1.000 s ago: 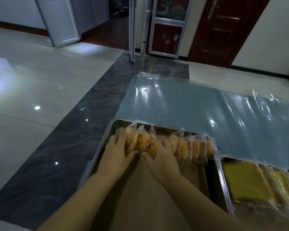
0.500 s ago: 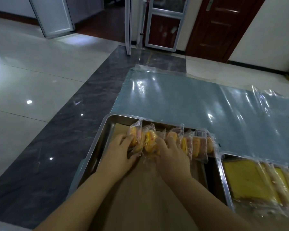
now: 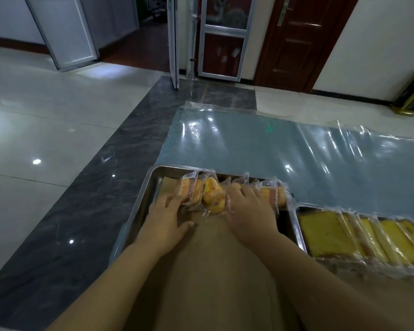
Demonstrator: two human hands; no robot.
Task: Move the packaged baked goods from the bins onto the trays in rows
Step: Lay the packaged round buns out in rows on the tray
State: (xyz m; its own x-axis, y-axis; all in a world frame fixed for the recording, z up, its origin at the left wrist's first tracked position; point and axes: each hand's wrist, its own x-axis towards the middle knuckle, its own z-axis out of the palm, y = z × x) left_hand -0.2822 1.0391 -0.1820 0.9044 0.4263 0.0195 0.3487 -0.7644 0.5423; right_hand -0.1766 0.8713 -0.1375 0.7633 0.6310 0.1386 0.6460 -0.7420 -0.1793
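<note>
Steel tray on plastic-covered blue sheet, glossy tile floor, brown door behind. Left hand and right hand lie flat, fingers spread, pressing wrapped buns, gripping nothing.

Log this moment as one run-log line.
left hand: touching end pastry pack | right hand: on row of packs | steel tray: one back row | next tray: yellow cake packs

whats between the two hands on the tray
In the head view, a wrapped yellow pastry stands in the row between the left hand and right hand; nearer the person, only brown paper liner.
</note>
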